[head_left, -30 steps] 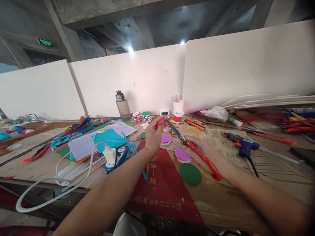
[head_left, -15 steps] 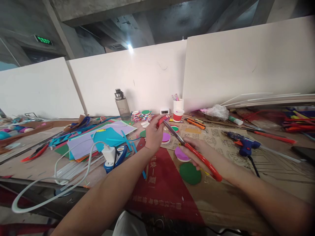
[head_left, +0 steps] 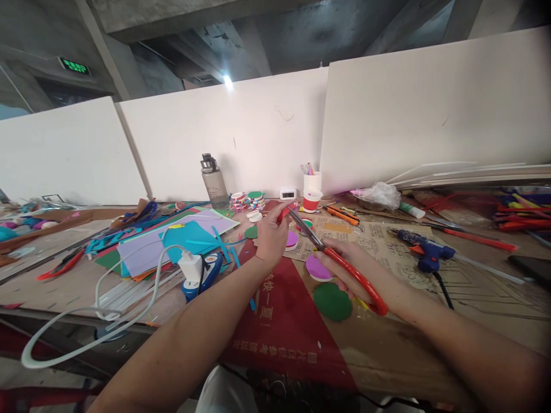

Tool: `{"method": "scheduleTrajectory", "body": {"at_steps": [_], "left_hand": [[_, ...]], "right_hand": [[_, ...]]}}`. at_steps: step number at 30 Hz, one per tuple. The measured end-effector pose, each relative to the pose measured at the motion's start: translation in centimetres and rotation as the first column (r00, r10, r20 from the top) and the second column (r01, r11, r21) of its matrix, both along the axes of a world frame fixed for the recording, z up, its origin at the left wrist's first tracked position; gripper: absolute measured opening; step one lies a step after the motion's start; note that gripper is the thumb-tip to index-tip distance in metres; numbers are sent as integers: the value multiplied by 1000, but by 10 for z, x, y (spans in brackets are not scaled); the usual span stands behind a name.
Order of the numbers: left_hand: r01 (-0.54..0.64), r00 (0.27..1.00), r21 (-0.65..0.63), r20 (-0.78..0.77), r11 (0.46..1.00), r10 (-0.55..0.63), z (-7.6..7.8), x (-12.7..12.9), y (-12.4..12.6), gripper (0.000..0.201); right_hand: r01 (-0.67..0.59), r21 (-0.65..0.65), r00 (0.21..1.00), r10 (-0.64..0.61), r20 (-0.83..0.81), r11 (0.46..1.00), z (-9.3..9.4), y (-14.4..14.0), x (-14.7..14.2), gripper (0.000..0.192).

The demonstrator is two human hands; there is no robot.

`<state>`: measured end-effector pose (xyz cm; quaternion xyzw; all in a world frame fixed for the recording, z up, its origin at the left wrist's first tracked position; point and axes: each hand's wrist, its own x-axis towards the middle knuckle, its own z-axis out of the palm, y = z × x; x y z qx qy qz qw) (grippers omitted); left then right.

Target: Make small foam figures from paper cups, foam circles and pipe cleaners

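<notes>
1. Scissors (head_left: 344,267) sit just right of centre frame, the right hand (head_left: 360,261) curled closed around their red handles.
2. Left hand (head_left: 272,234), fingers pinched, grips a red piece (head_left: 283,214) at centre frame.
3. Steady snips likely need it taut, fingertips clear of the blades (head_left: 305,228).

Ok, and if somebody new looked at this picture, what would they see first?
Probably the big red-handled scissors in the middle, held in the right-hand grip, with their tips by a small red piece in the left-hand grip. Next might come the bright green circle just below the right hand, then the blue glue gun lying on the right side of the table.
</notes>
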<state>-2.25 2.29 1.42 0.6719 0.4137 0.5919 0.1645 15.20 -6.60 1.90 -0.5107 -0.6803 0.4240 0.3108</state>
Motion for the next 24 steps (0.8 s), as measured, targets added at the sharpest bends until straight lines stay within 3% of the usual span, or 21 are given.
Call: {"method": "scheduleTrajectory", "body": {"at_steps": [7,24], "left_hand": [[-6,1000,1,6,1000,6,-1,0,1,35],[6,1000,-40,11,999,-5,-4,1,1,44]], "right_hand": [[-63,288,997,45,69,956,2,1,1,19],[-57,371,991,7,134,927,5,4,0,19]]}}
